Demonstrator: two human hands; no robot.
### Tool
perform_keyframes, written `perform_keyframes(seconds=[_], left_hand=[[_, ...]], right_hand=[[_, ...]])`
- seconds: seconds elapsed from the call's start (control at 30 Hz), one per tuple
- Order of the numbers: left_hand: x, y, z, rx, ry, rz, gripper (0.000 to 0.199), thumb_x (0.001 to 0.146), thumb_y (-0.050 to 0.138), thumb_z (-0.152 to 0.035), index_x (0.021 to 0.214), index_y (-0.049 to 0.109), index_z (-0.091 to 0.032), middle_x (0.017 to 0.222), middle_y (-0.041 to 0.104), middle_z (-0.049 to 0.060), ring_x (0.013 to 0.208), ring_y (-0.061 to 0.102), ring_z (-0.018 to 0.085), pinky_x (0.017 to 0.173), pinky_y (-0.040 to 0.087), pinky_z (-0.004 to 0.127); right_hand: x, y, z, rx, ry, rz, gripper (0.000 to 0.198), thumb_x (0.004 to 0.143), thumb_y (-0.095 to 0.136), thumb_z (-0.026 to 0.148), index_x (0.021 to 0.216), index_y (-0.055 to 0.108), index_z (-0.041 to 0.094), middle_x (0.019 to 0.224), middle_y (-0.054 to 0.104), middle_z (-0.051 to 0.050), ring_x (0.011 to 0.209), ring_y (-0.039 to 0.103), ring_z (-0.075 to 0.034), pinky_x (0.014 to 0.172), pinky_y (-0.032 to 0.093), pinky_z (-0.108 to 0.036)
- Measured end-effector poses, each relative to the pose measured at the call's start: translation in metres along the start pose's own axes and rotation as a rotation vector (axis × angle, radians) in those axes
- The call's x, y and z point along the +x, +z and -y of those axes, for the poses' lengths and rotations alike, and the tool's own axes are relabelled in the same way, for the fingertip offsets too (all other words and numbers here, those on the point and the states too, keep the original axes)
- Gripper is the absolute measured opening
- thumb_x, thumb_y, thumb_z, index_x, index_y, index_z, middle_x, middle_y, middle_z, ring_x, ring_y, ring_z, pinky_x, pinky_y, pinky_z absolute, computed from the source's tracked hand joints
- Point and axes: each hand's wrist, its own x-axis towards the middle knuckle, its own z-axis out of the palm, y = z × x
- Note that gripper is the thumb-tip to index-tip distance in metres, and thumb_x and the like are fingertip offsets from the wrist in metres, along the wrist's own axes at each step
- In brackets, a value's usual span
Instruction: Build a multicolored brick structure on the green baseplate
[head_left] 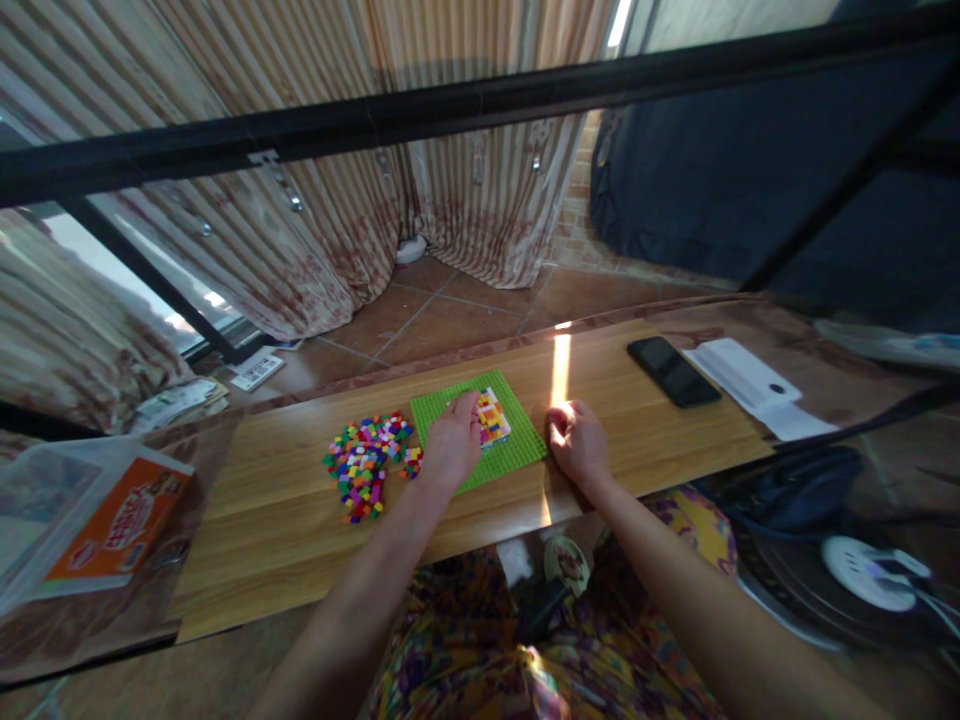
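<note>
A green studded baseplate (521, 452) lies on the wooden board, with a patch of small yellow, orange, white and pink bricks (493, 418) on its middle. My left hand (454, 440) is over the plate's left half, its fingers pressed together at the left edge of the patch. Whatever sits in those fingertips is too small to make out. To the right of the plate, my right hand (576, 440) rests on the board with its fingers curled in; their contents, if any, are hidden. A pile of loose coloured bricks (364, 465) spreads left of the plate.
A black phone (673, 372) lies at the right of the wooden board (262, 530), beside a white box (739, 375). On the far left stands a clear plastic container (75, 460) with an orange label. A dark metal bar (450, 115) crosses beyond the board, before curtains.
</note>
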Motion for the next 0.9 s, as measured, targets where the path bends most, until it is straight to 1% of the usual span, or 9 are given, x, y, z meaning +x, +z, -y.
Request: perform_keyframes(seconds=[0.17, 0.23, 0.3, 0.43, 0.53, 0.67, 0.77, 0.83, 0.9], left_hand=[[-0.014, 0.01, 0.005, -0.037, 0.015, -0.011, 0.046, 0.09, 0.042, -0.008, 0.134, 0.046, -0.019, 0.119, 0.068, 0.01, 0.106, 0.066, 0.02, 0.095, 0.052, 0.035], [-0.017, 0.013, 0.005, -0.003, 0.045, -0.012, 0.048, 0.09, 0.041, -0.008, 0.137, 0.044, -0.019, 0.125, 0.065, 0.011, 0.112, 0.064, 0.02, 0.098, 0.051, 0.036], [-0.018, 0.014, 0.004, 0.055, 0.072, -0.006, 0.05, 0.09, 0.041, -0.007, 0.138, 0.044, -0.018, 0.127, 0.064, 0.012, 0.114, 0.063, 0.021, 0.099, 0.05, 0.036], [-0.019, 0.015, -0.002, 0.208, 0.134, 0.013, 0.051, 0.088, 0.039, -0.003, 0.137, 0.046, -0.014, 0.116, 0.068, 0.014, 0.108, 0.065, 0.023, 0.096, 0.05, 0.036], [-0.021, 0.018, -0.006, 0.309, 0.215, -0.015, 0.045, 0.091, 0.038, -0.006, 0.135, 0.047, -0.01, 0.11, 0.069, 0.016, 0.104, 0.065, 0.025, 0.093, 0.051, 0.038], [-0.025, 0.026, -0.006, 0.416, 0.281, -0.071, 0.04, 0.094, 0.036, -0.01, 0.132, 0.048, -0.006, 0.112, 0.068, 0.019, 0.103, 0.065, 0.025, 0.089, 0.051, 0.039], [-0.028, 0.03, -0.005, 0.389, 0.287, -0.07, 0.043, 0.092, 0.037, -0.009, 0.135, 0.046, -0.008, 0.122, 0.065, 0.019, 0.108, 0.064, 0.026, 0.091, 0.05, 0.04], [-0.031, 0.028, -0.004, 0.301, 0.282, -0.066, 0.049, 0.09, 0.039, -0.007, 0.138, 0.042, -0.01, 0.126, 0.063, 0.017, 0.111, 0.062, 0.025, 0.093, 0.049, 0.039], [-0.035, 0.022, 0.0, 0.2, 0.248, -0.084, 0.054, 0.087, 0.04, -0.005, 0.141, 0.038, -0.012, 0.129, 0.062, 0.016, 0.112, 0.061, 0.024, 0.095, 0.048, 0.038]], right_hand=[[0.001, 0.001, -0.002, -0.001, 0.001, 0.002, 0.024, 0.091, 0.042, 0.021, 0.079, 0.063, 0.02, 0.084, 0.06, -0.008, 0.081, 0.054, -0.021, 0.07, 0.038, -0.03], [0.001, 0.001, -0.003, -0.001, 0.002, 0.005, 0.024, 0.09, 0.043, 0.021, 0.078, 0.064, 0.02, 0.083, 0.06, -0.008, 0.081, 0.054, -0.022, 0.07, 0.038, -0.03], [0.0, 0.001, -0.003, 0.0, 0.003, 0.008, 0.024, 0.09, 0.043, 0.021, 0.079, 0.064, 0.02, 0.083, 0.06, -0.008, 0.081, 0.054, -0.022, 0.07, 0.038, -0.03], [0.0, 0.001, -0.003, 0.005, 0.007, 0.011, 0.024, 0.09, 0.043, 0.022, 0.084, 0.066, 0.018, 0.085, 0.061, -0.009, 0.082, 0.054, -0.022, 0.071, 0.038, -0.031], [-0.001, 0.002, -0.005, 0.004, 0.003, 0.008, 0.023, 0.09, 0.044, 0.022, 0.086, 0.067, 0.018, 0.086, 0.061, -0.009, 0.082, 0.053, -0.021, 0.071, 0.037, -0.03], [-0.001, 0.005, -0.008, -0.01, -0.017, -0.001, 0.021, 0.088, 0.046, 0.021, 0.082, 0.066, 0.018, 0.085, 0.06, -0.008, 0.081, 0.052, -0.021, 0.071, 0.037, -0.03], [-0.001, 0.005, -0.01, -0.005, -0.043, -0.007, 0.021, 0.089, 0.046, 0.023, 0.084, 0.066, 0.018, 0.084, 0.06, -0.007, 0.081, 0.052, -0.02, 0.07, 0.037, -0.03], [-0.001, 0.006, -0.011, -0.001, -0.06, -0.012, 0.022, 0.089, 0.046, 0.024, 0.085, 0.066, 0.018, 0.084, 0.06, -0.007, 0.079, 0.052, -0.02, 0.069, 0.037, -0.03], [-0.001, 0.006, -0.011, -0.001, -0.067, -0.019, 0.021, 0.089, 0.046, 0.024, 0.085, 0.066, 0.018, 0.083, 0.059, -0.006, 0.078, 0.052, -0.019, 0.069, 0.037, -0.03]])
